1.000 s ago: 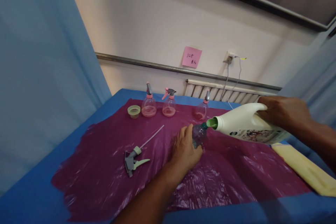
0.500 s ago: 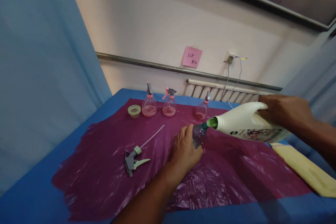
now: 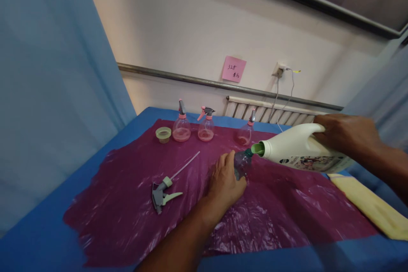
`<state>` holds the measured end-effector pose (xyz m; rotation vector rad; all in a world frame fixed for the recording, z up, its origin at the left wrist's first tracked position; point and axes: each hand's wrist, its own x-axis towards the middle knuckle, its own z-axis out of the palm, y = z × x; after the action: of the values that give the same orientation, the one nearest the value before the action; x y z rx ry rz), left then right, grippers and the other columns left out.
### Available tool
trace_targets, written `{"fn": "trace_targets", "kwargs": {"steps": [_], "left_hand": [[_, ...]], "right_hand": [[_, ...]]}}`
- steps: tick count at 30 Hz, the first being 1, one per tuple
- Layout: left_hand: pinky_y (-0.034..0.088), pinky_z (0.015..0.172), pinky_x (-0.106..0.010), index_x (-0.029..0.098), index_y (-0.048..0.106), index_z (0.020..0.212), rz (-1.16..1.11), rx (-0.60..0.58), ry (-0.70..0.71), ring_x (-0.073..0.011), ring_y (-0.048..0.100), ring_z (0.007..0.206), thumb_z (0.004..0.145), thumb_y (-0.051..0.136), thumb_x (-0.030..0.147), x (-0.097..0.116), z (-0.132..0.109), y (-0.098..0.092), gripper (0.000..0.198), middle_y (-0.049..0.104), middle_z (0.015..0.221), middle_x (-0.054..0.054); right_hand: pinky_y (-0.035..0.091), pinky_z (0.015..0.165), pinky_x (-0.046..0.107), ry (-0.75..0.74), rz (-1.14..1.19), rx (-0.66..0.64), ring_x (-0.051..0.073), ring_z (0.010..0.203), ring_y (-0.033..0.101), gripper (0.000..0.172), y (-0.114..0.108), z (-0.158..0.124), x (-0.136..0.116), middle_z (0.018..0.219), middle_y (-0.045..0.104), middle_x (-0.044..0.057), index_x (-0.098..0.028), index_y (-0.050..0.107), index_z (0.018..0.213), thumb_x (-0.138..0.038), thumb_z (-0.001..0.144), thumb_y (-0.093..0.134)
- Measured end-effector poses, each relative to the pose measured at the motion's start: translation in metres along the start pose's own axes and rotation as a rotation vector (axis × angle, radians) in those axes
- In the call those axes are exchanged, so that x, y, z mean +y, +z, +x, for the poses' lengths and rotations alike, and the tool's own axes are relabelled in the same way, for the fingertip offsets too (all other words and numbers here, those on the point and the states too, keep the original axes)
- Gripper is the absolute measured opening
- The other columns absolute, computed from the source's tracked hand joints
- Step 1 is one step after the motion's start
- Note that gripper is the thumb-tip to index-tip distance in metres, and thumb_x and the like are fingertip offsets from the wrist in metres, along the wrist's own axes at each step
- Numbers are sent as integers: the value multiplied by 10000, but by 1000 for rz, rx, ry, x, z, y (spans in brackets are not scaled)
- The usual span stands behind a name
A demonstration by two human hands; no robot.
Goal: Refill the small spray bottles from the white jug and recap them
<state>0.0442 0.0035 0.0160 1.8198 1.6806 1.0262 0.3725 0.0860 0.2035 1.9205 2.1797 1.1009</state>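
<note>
As seen in the head view, the left hand [image 3: 225,180] is curled round the side of a small clear bottle [image 3: 241,162], which stands on a purple plastic sheet [image 3: 121,204] covering much of the blue desk [image 3: 41,238]. The right hand [image 3: 347,134] is closed on the handle of a cream jug [image 3: 287,146], tipped nearly level, mouth toward the left. Its green spout [image 3: 256,149] sits at the bottle's teal neck [image 3: 248,152]; contact between the two cannot be told, nor can any flow of liquid.

Left of the left hand, a grey-and-green spray head [image 3: 157,196] lies on the sheet, its tube pointing toward the wall. Farther back, left to right: a pale green cup [image 3: 163,134], then three spray bottles [image 3: 181,131] with pink collars, each containing reddish liquid. A yellow cloth [image 3: 369,206] lies at the right, below the jug.
</note>
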Motion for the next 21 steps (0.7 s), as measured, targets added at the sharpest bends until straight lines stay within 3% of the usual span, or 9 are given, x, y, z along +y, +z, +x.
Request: {"fn": "trace_targets", "kwargs": {"steps": [21], "left_hand": [[408, 1333, -494, 213, 485, 1673, 12, -6, -4, -364, 533, 1553, 828, 763, 249, 1, -1, 0, 890, 580, 1633, -160]], "right_hand": [[270, 570, 327, -47, -33, 76, 297, 837, 756, 282, -3, 3, 2, 963, 832, 61, -293, 732, 924, -505, 976, 554]]}}
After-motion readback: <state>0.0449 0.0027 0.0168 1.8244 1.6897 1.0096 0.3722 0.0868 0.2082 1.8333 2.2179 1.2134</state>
